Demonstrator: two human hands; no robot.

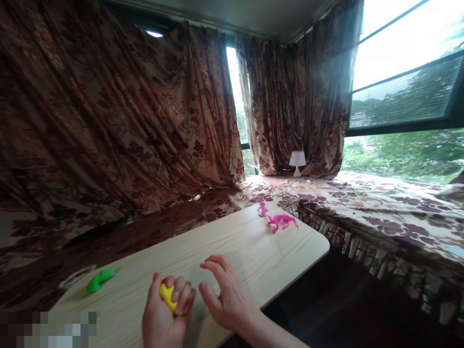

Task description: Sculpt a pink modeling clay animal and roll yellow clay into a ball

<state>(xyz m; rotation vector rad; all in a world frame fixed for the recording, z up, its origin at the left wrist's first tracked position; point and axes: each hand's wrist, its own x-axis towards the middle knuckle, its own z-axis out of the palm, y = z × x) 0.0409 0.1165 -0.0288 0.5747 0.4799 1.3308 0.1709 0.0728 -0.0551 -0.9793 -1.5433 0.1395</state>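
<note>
My left hand is wrapped round a lump of yellow modelling clay, held just above the near part of the table; its lower part is hidden by the fingers. Close beside it on the right, my right hand is open, fingers apart and slightly bent, holding nothing. A curved green clay piece lies on the table to the left. Toward the far end stand a pink four-legged clay animal with a long tail and a smaller pink clay figure.
The pale wooden table has rounded corners. A clear round lid-like thing is at its left edge. Behind lies a bench with a flowered cover and a small white lamp. Patterned curtains hang around.
</note>
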